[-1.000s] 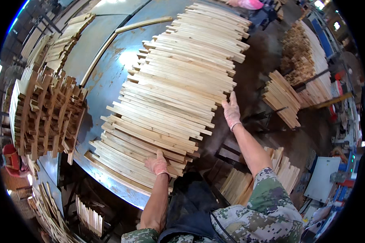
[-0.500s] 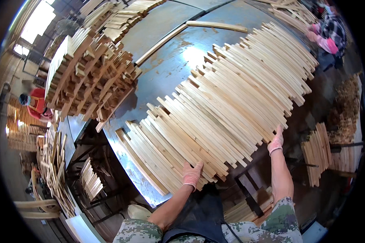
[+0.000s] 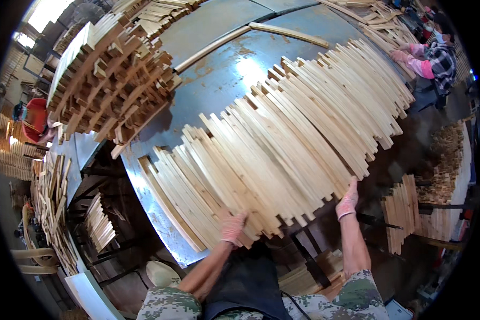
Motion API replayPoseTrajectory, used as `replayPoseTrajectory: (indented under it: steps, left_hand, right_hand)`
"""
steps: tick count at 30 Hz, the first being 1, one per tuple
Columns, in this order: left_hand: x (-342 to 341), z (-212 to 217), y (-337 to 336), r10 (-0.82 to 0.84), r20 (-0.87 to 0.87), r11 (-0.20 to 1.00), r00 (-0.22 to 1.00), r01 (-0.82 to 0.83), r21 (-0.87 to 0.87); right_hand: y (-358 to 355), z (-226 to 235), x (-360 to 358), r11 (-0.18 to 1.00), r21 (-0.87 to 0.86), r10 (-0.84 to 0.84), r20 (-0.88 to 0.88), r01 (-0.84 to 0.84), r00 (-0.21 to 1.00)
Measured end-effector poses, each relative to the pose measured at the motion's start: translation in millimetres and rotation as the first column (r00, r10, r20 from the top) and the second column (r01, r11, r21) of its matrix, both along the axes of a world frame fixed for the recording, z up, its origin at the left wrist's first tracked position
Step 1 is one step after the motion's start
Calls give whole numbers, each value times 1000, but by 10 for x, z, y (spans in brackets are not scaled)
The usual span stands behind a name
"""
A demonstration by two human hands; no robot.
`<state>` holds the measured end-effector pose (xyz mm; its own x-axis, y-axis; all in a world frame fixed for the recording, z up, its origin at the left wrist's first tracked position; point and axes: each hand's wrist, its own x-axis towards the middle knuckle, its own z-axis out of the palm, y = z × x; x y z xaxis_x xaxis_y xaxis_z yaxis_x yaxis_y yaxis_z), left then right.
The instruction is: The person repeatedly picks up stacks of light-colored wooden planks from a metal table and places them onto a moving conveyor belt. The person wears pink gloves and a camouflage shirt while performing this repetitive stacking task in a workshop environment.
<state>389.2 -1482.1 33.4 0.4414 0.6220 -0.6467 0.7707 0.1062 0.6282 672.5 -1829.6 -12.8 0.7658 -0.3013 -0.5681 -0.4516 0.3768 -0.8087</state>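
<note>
A long row of narrow pale wooden strips [image 3: 282, 144] lies side by side across the metal table [image 3: 213, 69], their near ends uneven. My left hand [image 3: 233, 226], in a pinkish knit glove and slightly blurred, rests open over the near ends toward the row's left part. Against the near ends farther right, my right hand [image 3: 348, 200] in a matching glove touches the strips with its fingers stretched forward; some fingertips are hidden. A narrow dark gap runs between strips just beyond the right hand.
A tall crosswise stack of strips [image 3: 112, 80] stands at the table's left. Two loose strips [image 3: 288, 34] lie at the back. A co-worker in a checked top [image 3: 441, 64] handles wood at far right. More strips [image 3: 401, 213] are piled below right; a metal frame [image 3: 309, 256] stands below the table edge.
The whole view has shifted a little. My left hand has slid slightly left over the strips. A dark gap has opened between strips near my right hand, which stays at their ends.
</note>
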Motion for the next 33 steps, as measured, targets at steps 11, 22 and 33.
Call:
replayPoseTrajectory:
  steps: [11,22,33]
  left_hand:
    - [-234,207,1512,-398,-362,864,843,477,163]
    - [-117,-386,1675,-226,-403,772,887,416,481]
    - [70,25,1389,377,363,924,852,-315,-218]
  right_hand:
    - [468,762,-1125,701,-67,613,-454,-710,647]
    - [1301,192,567,-8,-970,947,-86,-243,310]
    - [1930,345,431,467,-360,878,85,-808,470]
